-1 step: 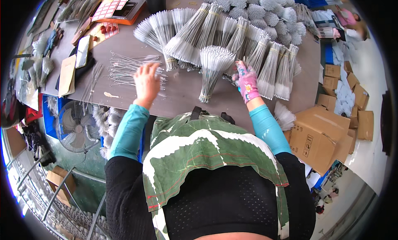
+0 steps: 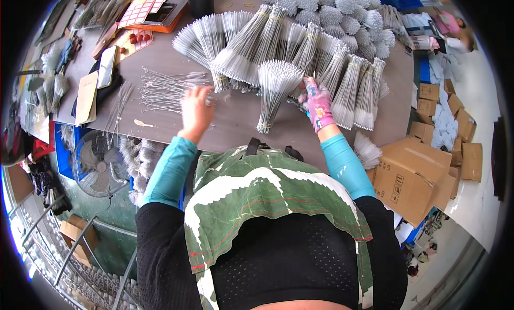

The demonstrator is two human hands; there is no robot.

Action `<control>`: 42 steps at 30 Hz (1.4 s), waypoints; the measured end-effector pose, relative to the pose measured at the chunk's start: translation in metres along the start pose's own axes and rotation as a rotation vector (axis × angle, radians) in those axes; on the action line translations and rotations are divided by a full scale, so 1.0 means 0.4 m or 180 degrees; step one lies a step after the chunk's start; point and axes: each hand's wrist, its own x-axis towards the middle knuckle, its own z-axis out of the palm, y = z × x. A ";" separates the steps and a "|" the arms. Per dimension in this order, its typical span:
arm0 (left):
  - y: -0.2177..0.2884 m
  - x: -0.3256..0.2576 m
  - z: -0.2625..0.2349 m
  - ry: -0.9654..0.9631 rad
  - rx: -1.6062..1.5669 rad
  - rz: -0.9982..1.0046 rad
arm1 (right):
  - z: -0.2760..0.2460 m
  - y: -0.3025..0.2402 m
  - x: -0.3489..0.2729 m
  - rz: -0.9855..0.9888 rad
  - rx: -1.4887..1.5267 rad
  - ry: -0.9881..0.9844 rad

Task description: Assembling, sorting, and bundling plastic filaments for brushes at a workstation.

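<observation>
My bare left hand (image 2: pixel 195 109) lies palm down on the brown table (image 2: pixel 235 128), fingers spread at the edge of a loose pile of thin wire stems (image 2: pixel 163 88). My right hand (image 2: pixel 318 104), in a pink flowered glove, rests against a row of tied bundles of silvery wire stems (image 2: pixel 342 80). Just left of that hand lies one fanned bundle (image 2: pixel 273 88), tied near its lower end. Whether the gloved fingers grip any stems is hidden. Blue sleeves cover both forearms.
More tied bundles and fluffy round brush heads (image 2: pixel 332 15) fill the far side of the table. An orange tray (image 2: pixel 160 13) and a phone (image 2: pixel 107 66) lie at the left. A floor fan (image 2: pixel 96 163) stands below left, and cardboard boxes (image 2: pixel 412 176) stand at the right.
</observation>
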 end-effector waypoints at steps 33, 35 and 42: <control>0.329 -0.095 0.053 0.0562 -0.2250 0.0260 | -0.044 -0.120 -0.329 -0.0209 -0.0078 -0.1707; 0.333 -0.113 0.039 0.0169 -0.3198 0.0215 | -0.045 -0.154 -0.338 -0.0004 -0.0208 -0.1570; 0.349 -0.136 -0.016 -0.1079 -0.3931 0.0093 | -0.058 -0.132 -0.298 0.0403 0.0061 -0.1603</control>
